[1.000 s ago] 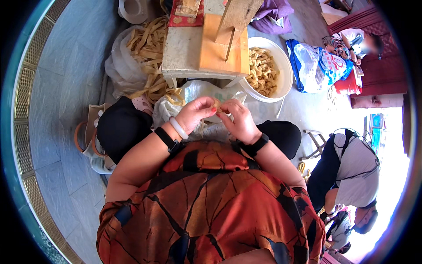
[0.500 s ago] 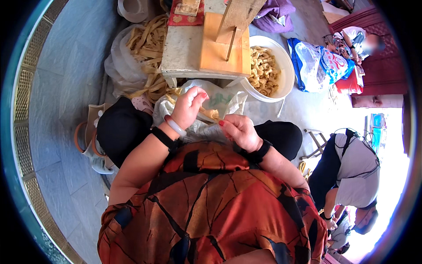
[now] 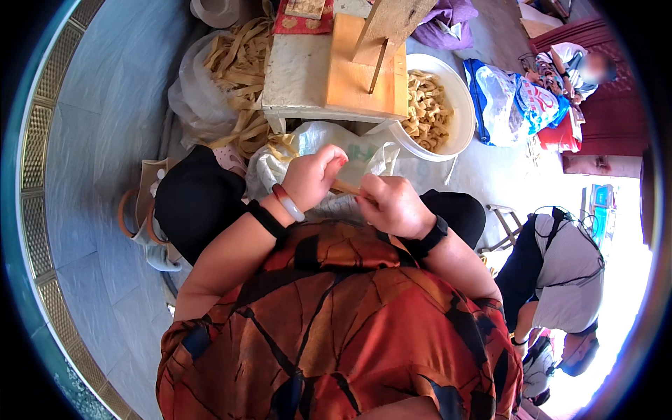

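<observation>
L hand point(image 3: 311, 176) dropped back from the bag to meet R hand point(image 3: 392, 205) on a tan strip point(image 3: 346, 187).

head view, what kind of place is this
Probably an outdoor yard used for handwork, on a grey tiled floor. A low white table bears a wooden board, beside a round white basin of tan cut pieces and a heap of long tan strips.

Short-sleeved top point(image 3: 336, 329) in orange-red with black branching streaks and some blue-grey patches, loose fit. Black trousers, both knees showing: left knee point(image 3: 196, 199), right knee point(image 3: 458, 213). Left wrist: black band point(image 3: 266, 218) plus a pale pinkish bangle point(image 3: 288, 203) beside it, nearer the left hand point(image 3: 313, 176). Right wrist: black watch-style band point(image 3: 428, 238) behind the right hand point(image 3: 392, 204). Forearms bare.
</observation>
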The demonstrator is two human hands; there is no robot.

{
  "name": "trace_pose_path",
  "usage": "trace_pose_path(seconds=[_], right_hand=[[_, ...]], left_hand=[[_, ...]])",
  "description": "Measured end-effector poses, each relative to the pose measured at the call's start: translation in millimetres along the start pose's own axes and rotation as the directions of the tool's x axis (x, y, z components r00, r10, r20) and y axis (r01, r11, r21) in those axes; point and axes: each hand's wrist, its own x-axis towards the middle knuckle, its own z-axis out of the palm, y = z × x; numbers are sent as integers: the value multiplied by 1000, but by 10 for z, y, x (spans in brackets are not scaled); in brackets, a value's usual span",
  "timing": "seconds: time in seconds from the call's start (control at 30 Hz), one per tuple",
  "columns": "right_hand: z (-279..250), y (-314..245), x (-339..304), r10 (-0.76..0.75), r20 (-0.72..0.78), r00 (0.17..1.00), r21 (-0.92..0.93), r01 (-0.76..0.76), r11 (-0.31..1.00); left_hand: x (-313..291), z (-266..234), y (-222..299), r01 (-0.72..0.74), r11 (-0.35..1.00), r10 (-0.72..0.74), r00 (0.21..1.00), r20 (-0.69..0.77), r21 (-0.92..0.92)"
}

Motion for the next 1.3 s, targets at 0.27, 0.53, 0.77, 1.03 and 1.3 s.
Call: trace_pose_path(seconds=[0.27,0.53,0.77,1.03,1.3], right_hand=[[-14,228,-164,475,52,878,607,-406,684],[-103,187,-126,197,-140,970,232,-161,959],[64,266,-106,306,-110,946,660,-161,734],[461,253,-88,199,-125,972,369,-141,919],[-8,78,45,-259,-94,961,-286,223,932]], left_hand=[[38,-34,29,536,529,-225,836,500,-658],[42,-218,90,554,323,-119,828,548,-768],[-20,-140,64,290,467,63,931,359,-835],[-62,-20,161,366,568,-158,928,338,-737],[-106,-37,110,230,866,-5,892,451,-445]])
